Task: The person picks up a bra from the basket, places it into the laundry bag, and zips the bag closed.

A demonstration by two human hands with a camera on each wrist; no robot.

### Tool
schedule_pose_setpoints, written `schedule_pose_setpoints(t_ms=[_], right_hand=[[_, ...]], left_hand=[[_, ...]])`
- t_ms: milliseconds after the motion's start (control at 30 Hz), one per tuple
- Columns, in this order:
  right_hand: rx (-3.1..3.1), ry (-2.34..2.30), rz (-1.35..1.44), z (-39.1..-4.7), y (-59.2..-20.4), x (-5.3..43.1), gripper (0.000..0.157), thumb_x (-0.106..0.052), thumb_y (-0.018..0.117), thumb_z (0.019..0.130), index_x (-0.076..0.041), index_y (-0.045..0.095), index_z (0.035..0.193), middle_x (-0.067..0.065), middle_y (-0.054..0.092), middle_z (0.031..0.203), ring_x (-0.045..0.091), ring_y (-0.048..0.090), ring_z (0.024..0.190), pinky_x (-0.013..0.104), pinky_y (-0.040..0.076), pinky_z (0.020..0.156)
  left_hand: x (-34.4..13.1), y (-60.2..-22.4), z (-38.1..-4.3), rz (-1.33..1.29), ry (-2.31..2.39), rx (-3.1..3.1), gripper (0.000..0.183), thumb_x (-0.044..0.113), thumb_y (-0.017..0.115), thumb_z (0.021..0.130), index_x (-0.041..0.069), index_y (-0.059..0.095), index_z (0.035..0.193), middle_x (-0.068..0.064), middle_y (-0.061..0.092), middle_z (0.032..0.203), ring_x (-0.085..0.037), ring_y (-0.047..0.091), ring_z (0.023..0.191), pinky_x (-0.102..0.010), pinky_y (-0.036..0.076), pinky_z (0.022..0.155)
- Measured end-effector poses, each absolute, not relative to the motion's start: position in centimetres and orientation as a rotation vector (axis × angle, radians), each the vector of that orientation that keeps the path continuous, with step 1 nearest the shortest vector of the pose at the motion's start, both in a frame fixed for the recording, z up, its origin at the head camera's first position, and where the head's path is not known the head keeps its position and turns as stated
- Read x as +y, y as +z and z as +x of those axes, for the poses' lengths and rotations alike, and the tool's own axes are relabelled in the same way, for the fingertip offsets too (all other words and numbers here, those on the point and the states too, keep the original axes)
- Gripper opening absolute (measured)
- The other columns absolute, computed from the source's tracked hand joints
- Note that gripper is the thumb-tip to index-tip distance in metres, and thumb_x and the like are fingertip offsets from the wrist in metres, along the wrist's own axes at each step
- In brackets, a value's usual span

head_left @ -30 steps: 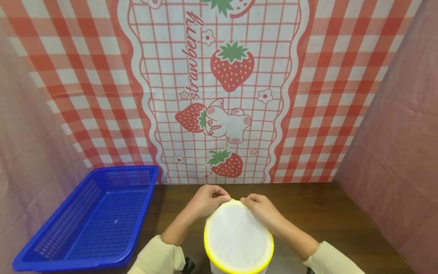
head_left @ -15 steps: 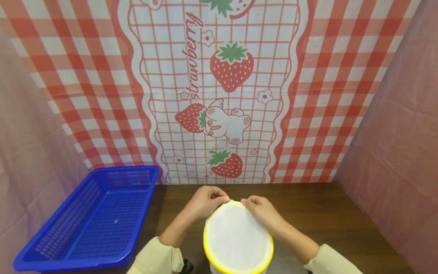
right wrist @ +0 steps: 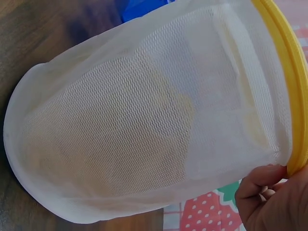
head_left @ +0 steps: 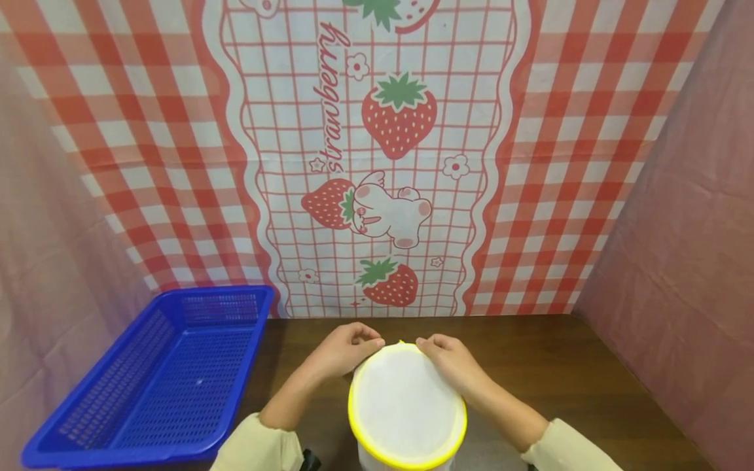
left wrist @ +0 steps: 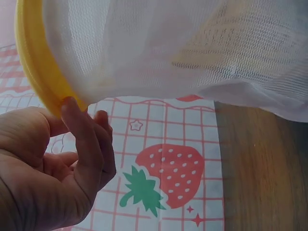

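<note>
A white mesh laundry bag (head_left: 409,405) with a yellow zipped rim stands upright in front of me, its round top facing up. My left hand (head_left: 347,350) pinches the rim at its far left; in the left wrist view thumb and finger meet at the yellow edge (left wrist: 41,62). On the far right, my right hand (head_left: 450,360) grips the rim between thumb and curled fingers. A small yellow tab, seemingly the zip pull (head_left: 402,341), shows between both hands. Through the mesh (right wrist: 110,125) a pale yellowish patch is visible; what it is, I cannot tell.
A blue perforated plastic basket (head_left: 171,386) lies on the left of the dark wooden table (head_left: 548,373). Behind hangs a red-and-white checked strawberry cloth (head_left: 394,209). Pink curtains (head_left: 677,248) close off both sides.
My left hand has shifted slightly left along the rim, away from the small yellow tab. The bag has moved a little to the left. My right hand has stayed nearly still.
</note>
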State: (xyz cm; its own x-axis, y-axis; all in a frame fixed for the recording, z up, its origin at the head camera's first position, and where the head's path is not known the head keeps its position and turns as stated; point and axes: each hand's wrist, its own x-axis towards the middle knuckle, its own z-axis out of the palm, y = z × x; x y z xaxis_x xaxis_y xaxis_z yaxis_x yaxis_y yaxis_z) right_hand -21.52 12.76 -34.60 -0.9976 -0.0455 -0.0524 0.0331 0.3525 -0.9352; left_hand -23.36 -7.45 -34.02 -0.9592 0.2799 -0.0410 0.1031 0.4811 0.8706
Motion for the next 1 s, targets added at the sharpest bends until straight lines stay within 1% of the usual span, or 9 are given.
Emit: schedule_pose_setpoints(t_ms=[133,300,533,667,833,1000], right_hand=[[2.55,-1.708,-0.005,-21.7,-34.6,13.1,0.029,-0.029,0.053,0.093,-0.002,0.062,0.084,0.005,0.056,0.068,0.015,0.052,0.057,0.029,0.046,0.05],[2.582,-1.652,-0.006,-21.7,-34.7,13.3,0.033,-0.035,0.053,0.093,-0.004,0.062,0.087,0.005,0.057,0.071,0.015,0.053,0.058,0.03,0.047,0.05],[2.584,-1.631,0.008,-21.7,-34.8,13.6,0.039,-0.042,0.051,0.093,-0.004,0.059,0.084,0.005,0.055,0.069,0.015,0.053,0.057,0.029,0.047,0.05],[2.561,-1.643,0.009,-21.8,-34.8,13.8,0.042,-0.044,0.05,0.093,-0.004,0.058,0.085,0.005,0.055,0.069,0.015,0.053,0.057,0.03,0.047,0.05],[2.544,-1.653,0.016,-22.0,-34.9,14.2,0.042,-0.044,0.05,0.093,-0.004,0.059,0.085,0.006,0.056,0.069,0.015,0.054,0.056,0.029,0.048,0.05],[2.568,-1.633,0.009,-22.0,-35.0,14.6,0.045,-0.048,0.051,0.091,-0.004,0.059,0.085,0.005,0.055,0.068,0.015,0.053,0.056,0.029,0.047,0.05]], left_hand=[[-7.6,-34.0,-23.3,0.311,1.511,2.498,0.033,0.033,0.061,0.09,0.003,0.062,0.105,-0.007,0.062,0.074,-0.011,0.051,0.047,-0.03,0.049,0.044],[-7.6,-34.0,-23.1,0.297,1.516,2.502,0.033,0.032,0.061,0.09,0.002,0.063,0.105,-0.006,0.063,0.073,-0.011,0.051,0.046,-0.03,0.05,0.045],[-7.6,-34.2,-23.1,0.267,1.539,2.493,0.034,0.034,0.06,0.091,0.003,0.063,0.104,-0.004,0.058,0.068,-0.009,0.048,0.045,-0.027,0.049,0.044],[-7.7,-34.4,-23.1,0.254,1.556,2.485,0.035,0.033,0.059,0.092,0.002,0.063,0.107,-0.003,0.056,0.068,-0.009,0.048,0.044,-0.027,0.049,0.043],[-7.8,-34.5,-23.3,0.253,1.564,2.461,0.04,0.035,0.057,0.092,-0.001,0.061,0.111,-0.003,0.054,0.066,-0.008,0.047,0.043,-0.028,0.05,0.044],[-8.0,-34.6,-23.4,0.261,1.558,2.44,0.047,0.041,0.055,0.092,-0.002,0.06,0.111,-0.001,0.05,0.061,-0.008,0.047,0.043,-0.028,0.05,0.044]])
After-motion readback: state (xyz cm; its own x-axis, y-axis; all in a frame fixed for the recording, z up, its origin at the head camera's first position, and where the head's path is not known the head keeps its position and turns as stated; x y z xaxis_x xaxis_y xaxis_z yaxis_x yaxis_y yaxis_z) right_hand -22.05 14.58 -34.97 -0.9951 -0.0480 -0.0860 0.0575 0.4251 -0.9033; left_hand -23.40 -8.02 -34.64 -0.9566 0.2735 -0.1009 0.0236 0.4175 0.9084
